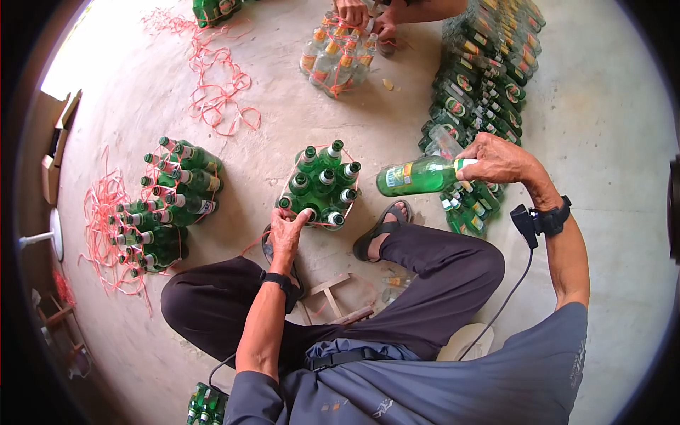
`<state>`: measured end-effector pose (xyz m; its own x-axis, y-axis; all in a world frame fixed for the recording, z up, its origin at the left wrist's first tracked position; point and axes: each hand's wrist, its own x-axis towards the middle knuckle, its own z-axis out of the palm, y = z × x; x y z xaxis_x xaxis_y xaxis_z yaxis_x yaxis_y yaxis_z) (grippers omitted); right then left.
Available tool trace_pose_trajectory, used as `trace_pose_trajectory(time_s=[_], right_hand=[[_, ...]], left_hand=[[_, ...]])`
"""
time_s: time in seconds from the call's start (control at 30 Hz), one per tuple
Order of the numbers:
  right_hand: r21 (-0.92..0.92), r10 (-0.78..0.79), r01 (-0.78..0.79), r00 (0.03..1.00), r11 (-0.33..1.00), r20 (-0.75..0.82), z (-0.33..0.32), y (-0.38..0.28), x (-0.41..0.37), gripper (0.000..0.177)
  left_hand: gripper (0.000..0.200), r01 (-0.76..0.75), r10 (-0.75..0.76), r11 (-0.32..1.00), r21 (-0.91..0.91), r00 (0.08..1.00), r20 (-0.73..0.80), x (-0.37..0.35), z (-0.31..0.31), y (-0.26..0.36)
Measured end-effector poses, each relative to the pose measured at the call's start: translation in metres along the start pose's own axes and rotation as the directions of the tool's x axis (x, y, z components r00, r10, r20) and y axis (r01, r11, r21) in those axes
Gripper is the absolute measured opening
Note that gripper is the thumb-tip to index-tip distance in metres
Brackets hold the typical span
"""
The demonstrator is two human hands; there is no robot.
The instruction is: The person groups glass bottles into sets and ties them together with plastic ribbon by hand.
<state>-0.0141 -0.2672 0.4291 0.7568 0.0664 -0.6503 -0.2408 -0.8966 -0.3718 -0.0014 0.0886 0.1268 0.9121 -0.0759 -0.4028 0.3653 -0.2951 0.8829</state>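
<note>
My right hand (496, 159) is closed round the neck of a green glass bottle (416, 177), which lies level in the air, its base pointing left. In front of me, several green bottles (324, 180) stand upright in a tight cluster with pink plastic twine (285, 185) looped round them. At the near left side of this cluster is my left hand (287, 232), its thumb and fingers closed at the neck of one bottle. The hand partly hides that bottle.
Another person's hands (352, 13) work at a bundle of clear bottles (336, 64). Stacked bottles (474, 92) form a long pile at right. Tied green bottles (184, 177) rest at left beside tangled pink twine (106, 212). A wooden frame (329, 301) lies between my legs.
</note>
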Motion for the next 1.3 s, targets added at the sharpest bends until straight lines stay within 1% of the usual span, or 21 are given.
trace_pose_trajectory(time_s=[0.07,0.13,0.2,0.27,0.33,0.37,0.5,0.57,0.6,0.67,0.73,0.8,0.87,0.93,0.97,1.0,1.07,1.1,1.17,1.23,1.3], right_hand=[[0.063,-0.061,0.059,0.997,0.996,0.035,0.002,-0.011,0.002,0.033],[0.061,-0.067,0.064,0.997,0.996,0.049,0.007,-0.029,0.008,0.033],[0.142,-0.12,0.113,0.992,0.983,0.037,0.02,-0.036,0.019,0.032],[0.142,-0.126,0.12,0.991,0.983,0.034,0.03,-0.048,0.029,0.031],[0.186,-0.118,0.112,0.993,0.976,0.018,0.041,-0.057,0.041,0.03],[0.13,-0.151,0.147,0.988,0.981,0.025,0.045,-0.064,0.048,0.03],[0.138,-0.099,0.095,0.995,0.986,0.019,0.082,-0.066,0.078,0.03],[0.035,-0.094,0.095,0.994,0.995,-0.047,0.096,-0.072,0.089,0.032],[0.036,-0.093,0.095,0.995,0.995,-0.044,0.101,-0.077,0.091,0.032],[0.066,-0.072,0.079,0.992,0.995,-0.101,0.109,-0.086,0.095,0.031],[0.033,-0.051,0.055,0.993,0.998,-0.106,0.122,-0.09,0.103,0.029],[0.037,-0.079,0.084,0.988,0.996,-0.133,0.133,-0.092,0.11,0.027],[0.003,-0.08,0.081,0.989,0.997,-0.124,0.137,-0.096,0.11,0.025],[-0.024,-0.118,0.116,0.975,0.993,-0.187,0.142,-0.099,0.108,0.028],[-0.076,-0.166,0.156,0.973,0.985,-0.162,0.142,-0.101,0.104,0.026],[-0.077,-0.166,0.155,0.973,0.985,-0.162,0.142,-0.104,0.101,0.026],[-0.19,-0.276,0.256,0.957,0.948,-0.086,0.145,-0.11,0.098,0.019],[-0.193,-0.27,0.248,0.958,0.949,-0.095,0.147,-0.111,0.099,0.016],[-0.184,-0.274,0.253,0.957,0.95,-0.095,0.15,-0.111,0.102,0.017],[-0.182,-0.276,0.256,0.956,0.949,-0.098,0.152,-0.11,0.102,0.017],[-0.056,-0.162,0.154,0.966,0.987,-0.203,0.156,-0.11,0.1,0.026]], left_hand=[[0.049,-0.008,0.008,1.0,0.009,1.0,0.001,-0.001,0.0,0.003],[0.049,-0.013,0.013,1.0,0.011,1.0,-0.001,-0.002,0.0,0.004],[0.049,-0.016,0.016,1.0,0.017,1.0,-0.004,-0.002,0.0,0.003],[0.051,-0.003,0.003,0.999,0.054,1.0,-0.006,-0.001,0.0,0.0],[0.052,-0.007,0.008,0.997,0.074,1.0,-0.016,-0.002,-0.001,0.003],[0.053,-0.011,0.014,0.995,0.096,1.0,-0.025,-0.003,-0.001,0.004],[0.053,0.005,-0.004,0.998,0.062,1.0,-0.012,-0.002,-0.001,0.005],[0.052,0.011,-0.01,0.999,0.051,1.0,-0.021,-0.002,0.0,0.004],[0.052,0.015,-0.014,0.999,0.052,1.0,-0.021,-0.002,0.0,0.001],[0.051,-0.002,0.003,1.0,0.021,1.0,-0.018,0.0,0.001,-0.001],[0.051,0.004,-0.004,1.0,0.03,1.0,-0.011,-0.003,0.0,0.005],[0.051,0.012,-0.012,0.999,0.04,1.0,-0.004,-0.004,-0.001,0.007],[0.051,0.017,-0.017,1.0,0.018,1.0,0.0,-0.004,-0.001,0.008],[0.051,0.013,-0.013,1.0,0.017,1.0,-0.001,-0.004,0.0,0.006],[0.051,0.007,-0.007,1.0,0.017,1.0,-0.004,-0.004,0.001,0.005],[0.051,0.007,-0.007,1.0,0.015,1.0,-0.004,-0.005,0.0,0.009],[0.05,0.029,-0.03,0.999,0.04,0.999,0.033,-0.009,-0.003,0.018],[0.05,0.032,-0.034,0.999,0.043,0.999,0.032,-0.01,-0.003,0.016],[0.047,0.033,-0.032,0.997,-0.068,0.999,0.016,-0.008,-0.001,0.015],[0.047,0.038,-0.037,0.999,-0.038,0.999,0.031,-0.008,-0.003,0.016],[0.048,0.044,-0.043,0.999,-0.01,0.998,0.045,-0.009,-0.004,0.012]])
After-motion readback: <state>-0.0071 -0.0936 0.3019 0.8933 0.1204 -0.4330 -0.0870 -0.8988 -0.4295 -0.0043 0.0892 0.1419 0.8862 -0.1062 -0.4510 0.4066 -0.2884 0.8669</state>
